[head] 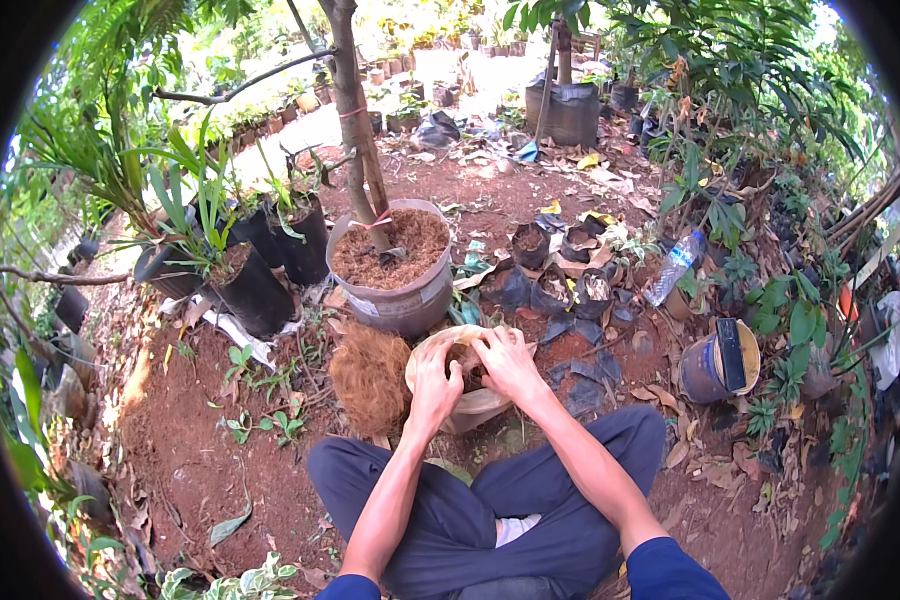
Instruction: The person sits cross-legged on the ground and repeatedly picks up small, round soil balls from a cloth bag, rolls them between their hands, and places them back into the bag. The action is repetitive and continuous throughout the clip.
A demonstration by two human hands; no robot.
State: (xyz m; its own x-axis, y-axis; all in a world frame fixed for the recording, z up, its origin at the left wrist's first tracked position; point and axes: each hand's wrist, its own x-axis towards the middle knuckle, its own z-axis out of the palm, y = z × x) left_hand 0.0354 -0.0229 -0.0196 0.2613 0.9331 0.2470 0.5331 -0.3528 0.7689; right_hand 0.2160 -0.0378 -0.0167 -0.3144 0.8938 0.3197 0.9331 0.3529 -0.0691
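Between my crossed legs and a potted tree stands a pale, open-topped bag point(474, 415) with dark brown fibrous material point(468, 361) inside. My left hand point(435, 384) lies at the left side of its mouth, fingers bent and thumb pointing inward. Across from it, my right hand point(511, 366) reaches over the right side with curled fingers. Both sets of fingertips are at the opening; whether they pinch the rim or the fibre is not clear. Left of the bag rests a loose clump of coconut fibre point(370, 377), apart from my hands.
A large plastic pot point(397, 309) with a tree trunk stands just beyond the bag. Black grow bags point(259, 292) with plants are at left. Small soil-filled bags point(531, 246), a plastic bottle point(675, 266) and a tipped bucket point(701, 371) lie to the right.
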